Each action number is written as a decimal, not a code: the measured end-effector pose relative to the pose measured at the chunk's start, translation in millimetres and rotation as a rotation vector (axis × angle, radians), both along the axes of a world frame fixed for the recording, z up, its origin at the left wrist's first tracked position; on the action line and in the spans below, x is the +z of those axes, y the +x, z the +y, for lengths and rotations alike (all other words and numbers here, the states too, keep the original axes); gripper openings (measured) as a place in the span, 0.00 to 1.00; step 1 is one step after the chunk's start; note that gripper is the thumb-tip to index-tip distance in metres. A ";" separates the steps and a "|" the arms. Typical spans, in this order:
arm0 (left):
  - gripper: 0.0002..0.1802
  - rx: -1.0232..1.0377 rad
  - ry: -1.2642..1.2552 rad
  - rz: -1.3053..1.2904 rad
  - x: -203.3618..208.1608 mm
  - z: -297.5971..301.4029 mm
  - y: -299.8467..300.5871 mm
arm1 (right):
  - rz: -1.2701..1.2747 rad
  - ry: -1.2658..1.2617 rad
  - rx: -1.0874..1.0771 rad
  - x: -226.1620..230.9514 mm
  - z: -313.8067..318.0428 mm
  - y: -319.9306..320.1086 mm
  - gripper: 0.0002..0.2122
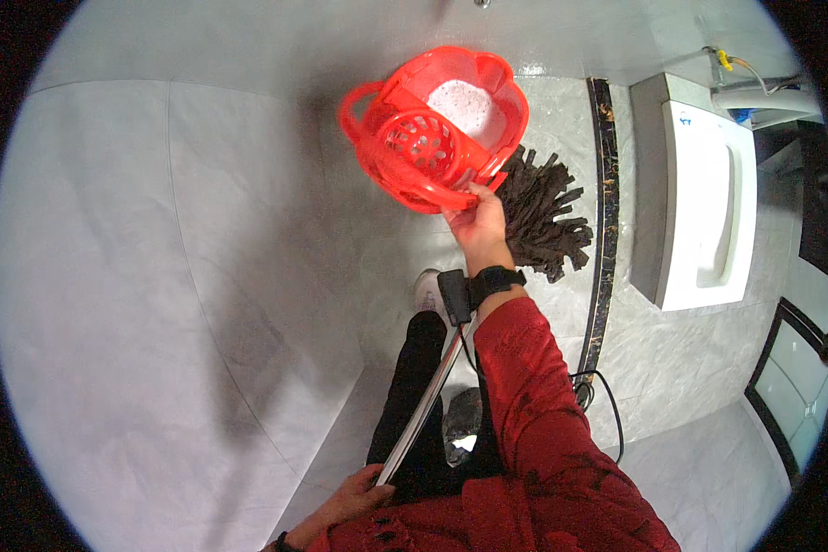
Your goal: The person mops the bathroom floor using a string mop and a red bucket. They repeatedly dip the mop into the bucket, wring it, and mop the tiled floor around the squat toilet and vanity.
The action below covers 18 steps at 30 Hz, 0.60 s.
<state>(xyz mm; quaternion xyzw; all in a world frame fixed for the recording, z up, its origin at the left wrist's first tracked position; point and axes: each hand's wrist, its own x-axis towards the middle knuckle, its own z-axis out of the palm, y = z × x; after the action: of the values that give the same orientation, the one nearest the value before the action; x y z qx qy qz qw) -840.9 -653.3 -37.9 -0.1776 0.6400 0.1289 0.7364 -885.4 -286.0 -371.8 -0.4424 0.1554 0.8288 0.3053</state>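
A red plastic mop bucket [515, 87] stands at the top middle, tilted in view. It has a slotted wringer basket [419, 140] and whitish, foamy water [469, 109]. My right hand [478, 221] is closed on the bucket's near edge, by its handle. The dark strip mop head [547, 216] lies spread on the floor beside the bucket, to the right of that hand. My left hand [359, 497], low at the left, is wrapped round the metal mop pole [423, 405]. This pole slants up between my legs and passes out of sight under my right wrist.
A white basin-like fixture [708, 207] stands at the right, with a hose and yellow fitting [725, 60] beyond it. A dark patterned strip [605, 184] crosses the floor. A black cable [616, 414] loops near my right arm. Grey wall panels [101, 276] fill the left.
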 end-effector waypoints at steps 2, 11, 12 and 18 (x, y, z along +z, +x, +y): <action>0.26 0.005 -0.051 -0.001 12.1 -3.3 -0.5 | -0.034 -0.068 -0.026 9.8 29.7 0.6 0.08; 0.27 0.017 0.044 0.039 44.6 -26.4 -4.4 | -0.061 -0.185 -0.157 5.3 55.7 113.3 0.09; 0.30 -0.061 0.047 0.048 44.4 -30.7 -1.7 | 0.036 -0.146 -0.144 4.6 50.8 125.6 0.07; 0.35 -0.066 0.084 0.077 42.3 -60.3 18.5 | 0.034 -0.102 -0.217 22.0 25.3 205.8 0.05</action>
<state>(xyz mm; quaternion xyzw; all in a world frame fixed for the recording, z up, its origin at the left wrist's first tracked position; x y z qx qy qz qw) -822.4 -713.7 4.4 -0.1201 0.6674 0.1379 0.7219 -679.5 -260.7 -349.8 -0.4240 0.2495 0.7892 0.3676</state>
